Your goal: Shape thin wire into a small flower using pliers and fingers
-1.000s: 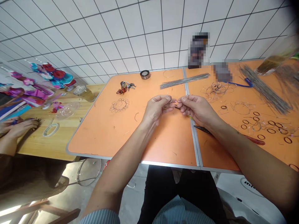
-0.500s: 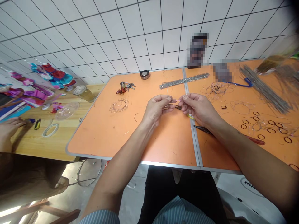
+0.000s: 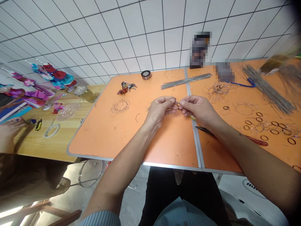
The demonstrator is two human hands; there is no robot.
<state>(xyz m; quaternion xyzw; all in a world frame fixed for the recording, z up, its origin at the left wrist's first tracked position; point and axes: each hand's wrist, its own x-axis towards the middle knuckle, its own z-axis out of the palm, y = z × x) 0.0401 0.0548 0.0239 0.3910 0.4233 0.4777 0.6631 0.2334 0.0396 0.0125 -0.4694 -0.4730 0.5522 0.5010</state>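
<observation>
My left hand (image 3: 160,110) and my right hand (image 3: 198,110) meet over the middle of the orange table (image 3: 105,131), fingertips pinched together on a thin wire (image 3: 175,91) bent into a loop that rises behind them. Both hands are closed on that wire. Under my right wrist lie dark pliers with red handles (image 3: 256,141). A finished flower-shaped wire piece (image 3: 120,105) lies to the left of my left hand.
A bundle of straight wires (image 3: 185,81), a tape roll (image 3: 146,74), keys (image 3: 125,87) and a blue-handled tool (image 3: 244,83) lie at the back. Several dark rings (image 3: 261,119) and wire shapes are scattered right. Another person's hand (image 3: 10,125) rests on the wooden table at left.
The wire loop now stands higher behind my fingers and my hands have drawn closer together. The other person's hand at left has pulled back from a small dark object.
</observation>
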